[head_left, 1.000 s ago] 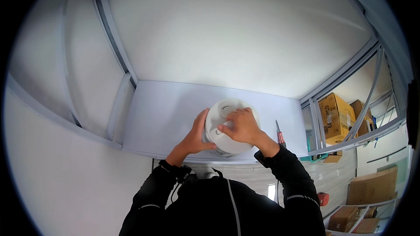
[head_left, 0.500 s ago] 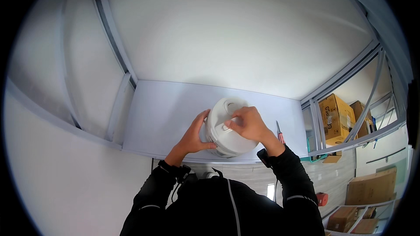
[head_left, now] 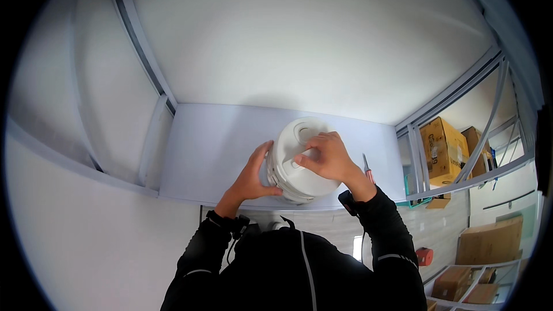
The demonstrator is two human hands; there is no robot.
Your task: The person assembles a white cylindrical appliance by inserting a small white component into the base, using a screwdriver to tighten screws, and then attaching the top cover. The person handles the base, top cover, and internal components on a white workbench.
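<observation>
A white, round, lidded container [head_left: 314, 183] stands on the pale tabletop, its top tilted toward me in the picture. A round recess shows in the far part of its lid. Against the container's left side lies my left hand [head_left: 249, 179], thumb near and fingers far, gripping its wall and rim. Over the middle of the lid, my right hand [head_left: 329, 158] has its thumb and fingers closed in a pinch at a raised part, which the fingers mostly cover. To the right of that hand rests a slim tool [head_left: 367, 168] with a red handle and a grey pointed end.
The pale tabletop [head_left: 201, 150] meets a white panel [head_left: 299, 40] at the back, with grey metal frames [head_left: 155, 63] at the sides. Beyond the right frame are cardboard boxes [head_left: 443, 152] and a teal basket [head_left: 416, 200]. A red object [head_left: 424, 256] sits on the floor.
My right hand's fingers have shifted slightly and curled more on the lid. The left hand keeps its hold. The whole view has moved a little.
</observation>
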